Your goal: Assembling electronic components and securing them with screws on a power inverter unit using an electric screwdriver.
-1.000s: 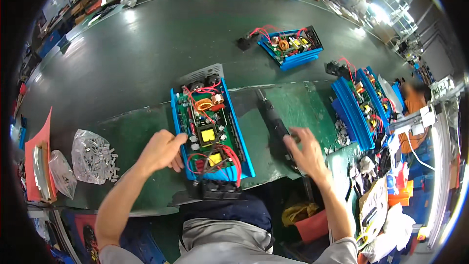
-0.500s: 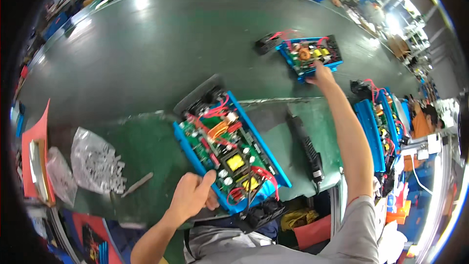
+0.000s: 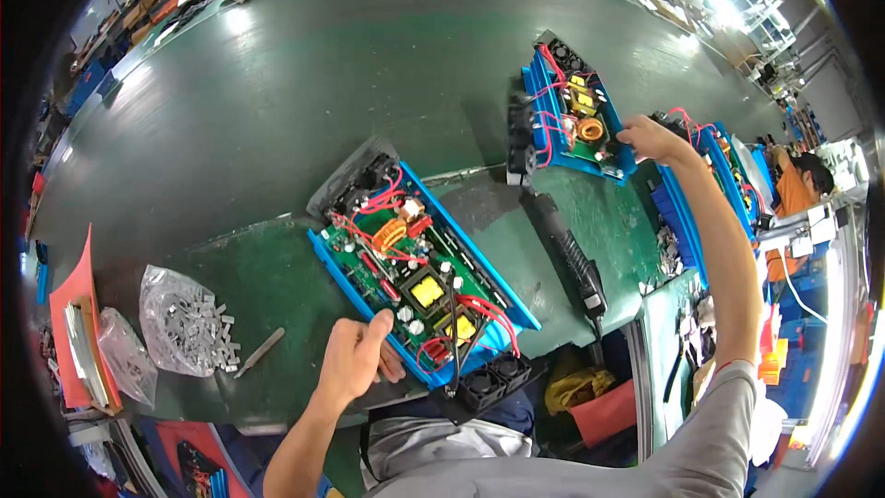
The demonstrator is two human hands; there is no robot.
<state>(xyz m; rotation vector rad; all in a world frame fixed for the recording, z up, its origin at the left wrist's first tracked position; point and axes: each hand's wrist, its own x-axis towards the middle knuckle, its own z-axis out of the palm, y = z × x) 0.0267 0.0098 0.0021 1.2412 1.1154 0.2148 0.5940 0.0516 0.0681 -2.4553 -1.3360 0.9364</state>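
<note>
In front of me a blue metal housing with an open circuit board (image 3: pixel 426 291) lies at a slant, black fans at both ends. My left hand (image 3: pixel 355 360) is closed on its lower left edge, thumb against the rim. Farther off to the right stands a second blue-cased circuit board unit (image 3: pixel 581 120), with one fan panel at its far end and another loose on red wires at its left. My right hand (image 3: pixel 651 140) reaches out with bent fingers closed at the right wall of that unit. Some of those fingertips are hidden.
A black electric screwdriver (image 3: pixel 570 258) lies between the units. More blue-cased units (image 3: pixel 714 175) stand at the right edge. At left are a bag of small grey metal pieces (image 3: pixel 194 327), a thin grey tool (image 3: pixel 261 351) and a red folder (image 3: pixel 78 332). Another person sits far right.
The far unit has been turned, so its fan end now points away from me instead of to the right. My right hand has moved right along with it. My left hand stays on the near unit.
</note>
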